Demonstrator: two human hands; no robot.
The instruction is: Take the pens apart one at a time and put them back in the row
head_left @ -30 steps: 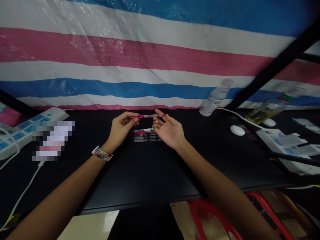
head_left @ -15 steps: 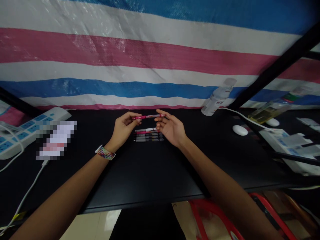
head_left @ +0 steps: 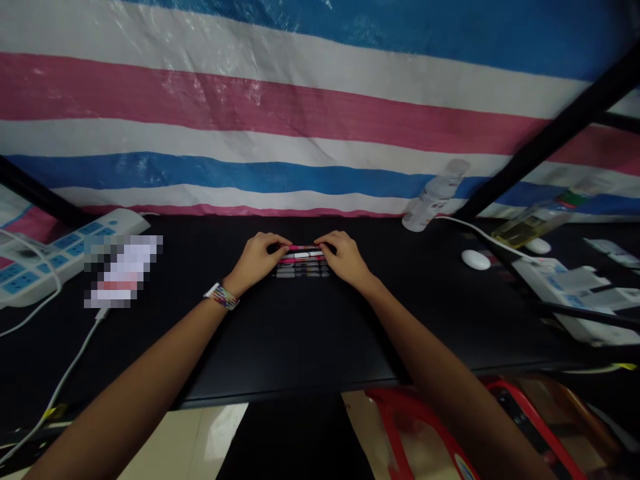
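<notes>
Between my hands, a pink pen (head_left: pixel 304 247) lies level at the far side of a row of several pens (head_left: pixel 301 270) on the black desk (head_left: pixel 295 333). My left hand (head_left: pixel 261 259) pinches the pen's left end with thumb and fingers. At its right end, my right hand (head_left: pixel 345 259) has its fingertips closed on it in the same way. A white pen (head_left: pixel 306 255) is just nearer to me, followed by darker pens side by side. A colourful woven band sits on my left wrist.
Left stand a white power strip (head_left: pixel 75 250) and a blurred-out flat item (head_left: pixel 125 272) on a cable. On the right are a clear bottle (head_left: pixel 434 197), a white rounded object (head_left: pixel 475 260), a bottle of yellowish liquid (head_left: pixel 533 223) and another power strip (head_left: pixel 575 307). A striped sheet (head_left: pixel 300 147) hangs behind.
Both hands have lowered the pink pen from above the row to its far side. My right hand's fingers, looser and spread before, are now closed at the pen's right end.
</notes>
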